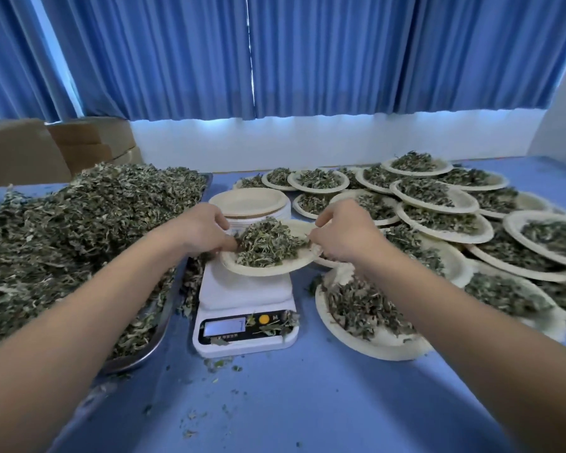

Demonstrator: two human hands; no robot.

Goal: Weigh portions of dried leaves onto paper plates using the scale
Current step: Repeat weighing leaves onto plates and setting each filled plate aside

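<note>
A white digital scale stands on the blue table, loose leaf bits lying on its display panel. Over its platform is a paper plate heaped with dried leaves, tilted slightly. My left hand grips the plate's left rim, fingers curled at the leaf pile. My right hand grips the right rim. Whether the plate rests on the platform or is lifted just off it, I cannot tell. A big mound of dried leaves fills a metal tray at the left.
A stack of unused paper plates sits behind the scale. Several filled plates overlap across the right side, one close beside the scale. Cardboard boxes stand at the back left. Leaf crumbs dot the table's near part.
</note>
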